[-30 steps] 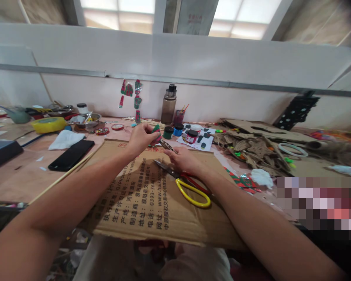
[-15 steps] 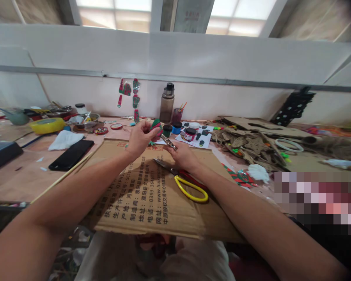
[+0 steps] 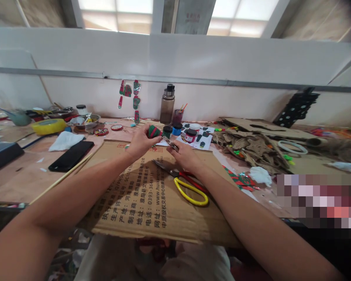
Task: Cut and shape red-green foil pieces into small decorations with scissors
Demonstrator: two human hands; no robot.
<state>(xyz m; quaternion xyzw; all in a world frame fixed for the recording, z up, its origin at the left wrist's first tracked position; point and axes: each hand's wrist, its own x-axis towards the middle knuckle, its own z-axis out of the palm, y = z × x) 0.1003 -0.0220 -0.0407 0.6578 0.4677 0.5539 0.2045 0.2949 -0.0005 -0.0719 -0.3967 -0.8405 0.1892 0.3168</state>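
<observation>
Between the thumb and fingers of my left hand (image 3: 140, 143) is a small red-and-green striped painted piece (image 3: 155, 132). My right hand (image 3: 187, 155) grips a small silver metal hand tool (image 3: 170, 143), its exact kind too small to make out. The tool's tip reaches the edge of the painted piece; whether it bites into it I cannot tell. Below my right hand lies a pair of scissors (image 3: 190, 190) with yellow and red handles, on a flat sheet of printed cardboard (image 3: 128, 230).
Paint jars (image 3: 190, 136) and a bottle (image 3: 167, 105) stand behind my hands. Similar painted pieces (image 3: 136, 102) hang on the wall. On the left are a phone (image 3: 71, 156) and a roll of yellow tape (image 3: 48, 126); brown cut scraps (image 3: 242, 146) heap up on the right.
The painted piece has been turned and tilted in my left hand, its narrow end now towards the tool. My right hand has shifted slightly with the tool. The scissors have stayed put.
</observation>
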